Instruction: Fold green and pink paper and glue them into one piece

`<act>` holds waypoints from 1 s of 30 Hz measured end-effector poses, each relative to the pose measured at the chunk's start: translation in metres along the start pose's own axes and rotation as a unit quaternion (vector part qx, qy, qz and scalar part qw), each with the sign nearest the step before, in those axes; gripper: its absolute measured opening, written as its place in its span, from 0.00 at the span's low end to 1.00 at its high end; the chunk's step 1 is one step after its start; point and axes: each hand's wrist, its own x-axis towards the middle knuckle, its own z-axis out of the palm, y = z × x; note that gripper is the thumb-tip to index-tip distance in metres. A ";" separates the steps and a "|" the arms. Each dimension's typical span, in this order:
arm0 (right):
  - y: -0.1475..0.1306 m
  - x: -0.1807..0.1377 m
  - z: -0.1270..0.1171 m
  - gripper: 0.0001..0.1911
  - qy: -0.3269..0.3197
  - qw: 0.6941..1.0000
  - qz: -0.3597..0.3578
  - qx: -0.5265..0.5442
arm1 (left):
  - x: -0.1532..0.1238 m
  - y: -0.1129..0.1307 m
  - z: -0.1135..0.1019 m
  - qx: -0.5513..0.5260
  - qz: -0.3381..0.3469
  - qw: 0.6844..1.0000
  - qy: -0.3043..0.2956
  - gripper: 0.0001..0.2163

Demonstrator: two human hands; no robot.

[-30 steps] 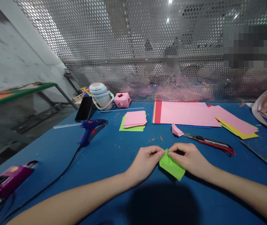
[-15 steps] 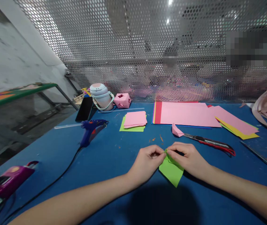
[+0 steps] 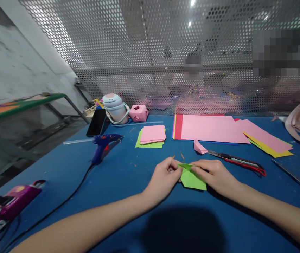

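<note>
Folded green paper (image 3: 192,181).
The left hand (image 3: 165,178) is pinching its left edge; the right hand (image 3: 216,176) is gripping its right side.

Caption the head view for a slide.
Left hand and right hand pinch a partly folded green paper above a blue table, with a glue gun to the left.

Moderate light falls on the counter (image 3: 123,175), with small glare spots (image 3: 190,24) high on the perforated mesh (image 3: 150,45). A dark shadow (image 3: 184,228) pools at bottom centre. Wide-angle distortion stretches the sides; two patches (image 3: 280,52) are pixelated.
</note>
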 end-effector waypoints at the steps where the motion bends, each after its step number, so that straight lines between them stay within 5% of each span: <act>1: 0.001 0.000 -0.001 0.13 -0.009 1.000 0.012 0.013 | 0.001 0.000 0.000 -0.011 -0.010 1.000 0.002 0.08; 7: 0.006 0.000 0.000 0.15 -0.033 0.999 0.026 0.026 | 0.002 0.000 0.000 -0.069 -0.026 0.997 -0.015 0.06; 18: 0.008 0.000 -0.002 0.14 -0.056 0.997 0.008 0.050 | 0.002 0.002 -0.004 0.013 -0.013 0.999 -0.034 0.07; 30: 0.007 0.003 -0.009 0.16 0.019 0.999 0.041 0.029 | 0.005 -0.003 -0.002 -0.033 -0.006 0.999 -0.002 0.06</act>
